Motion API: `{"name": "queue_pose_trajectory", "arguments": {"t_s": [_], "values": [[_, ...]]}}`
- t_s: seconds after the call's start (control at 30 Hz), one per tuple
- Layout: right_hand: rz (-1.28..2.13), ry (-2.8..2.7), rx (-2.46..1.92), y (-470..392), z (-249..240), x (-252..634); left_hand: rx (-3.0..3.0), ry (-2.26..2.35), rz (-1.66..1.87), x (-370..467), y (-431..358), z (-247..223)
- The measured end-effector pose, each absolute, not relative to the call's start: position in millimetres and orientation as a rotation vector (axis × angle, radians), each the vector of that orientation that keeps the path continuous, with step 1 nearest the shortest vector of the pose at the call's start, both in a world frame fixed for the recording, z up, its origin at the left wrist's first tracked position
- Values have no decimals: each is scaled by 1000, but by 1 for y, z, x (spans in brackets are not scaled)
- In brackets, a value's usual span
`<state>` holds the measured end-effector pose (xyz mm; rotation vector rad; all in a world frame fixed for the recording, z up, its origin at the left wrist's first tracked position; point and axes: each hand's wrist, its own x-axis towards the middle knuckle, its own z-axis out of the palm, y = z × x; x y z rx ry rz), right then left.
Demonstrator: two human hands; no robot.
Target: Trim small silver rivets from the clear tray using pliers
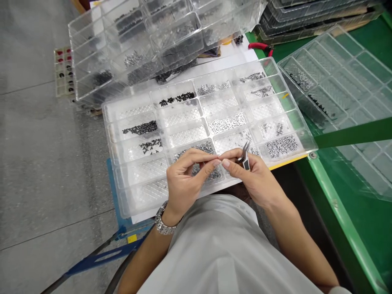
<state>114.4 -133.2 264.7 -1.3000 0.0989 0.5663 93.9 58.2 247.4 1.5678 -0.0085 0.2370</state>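
Observation:
Fingertips of my left hand [186, 175] and my right hand [251, 175] meet over the clear compartment tray [147, 179]. Both thumbs and index fingers are pinched together; whatever is between them is too small to name. A small pair of pliers [246, 157] with narrow jaws rests in my right hand, its tips pointing up past the index finger. Below the hands, several compartments hold small silver screws [281, 146], and others hold black screws [141, 128]. The hands partly hide the nearest compartments.
A deeper clear compartment box [88, 83] sits behind on the left. Another clear tray [324, 61] lies at the right on the green bench [346, 171]. Stacked trays [306, 20] and red-handled pliers [260, 46] are at the back. A green rail [333, 204] runs on my right.

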Motion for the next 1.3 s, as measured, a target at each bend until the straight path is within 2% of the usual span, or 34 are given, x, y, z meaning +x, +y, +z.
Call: {"name": "queue_pose_trajectory", "arguments": {"t_s": [0.37, 0.73, 0.87, 1.03, 1.3], "values": [[259, -48, -1652, -141, 272, 116, 1311, 212, -181, 97, 58, 261], [352, -100, -1718, -152, 272, 123, 1389, 244, -285, 107, 57, 259], [374, 50, -1587, -150, 268, 126, 1356, 329, -233, 113, 51, 257], [548, 154, -1128, -148, 257, 119, 1250, 423, -121, 119, 39, 254], [613, 188, -1118, -151, 258, 106, 1293, 479, -117, 121, 27, 258]]}}
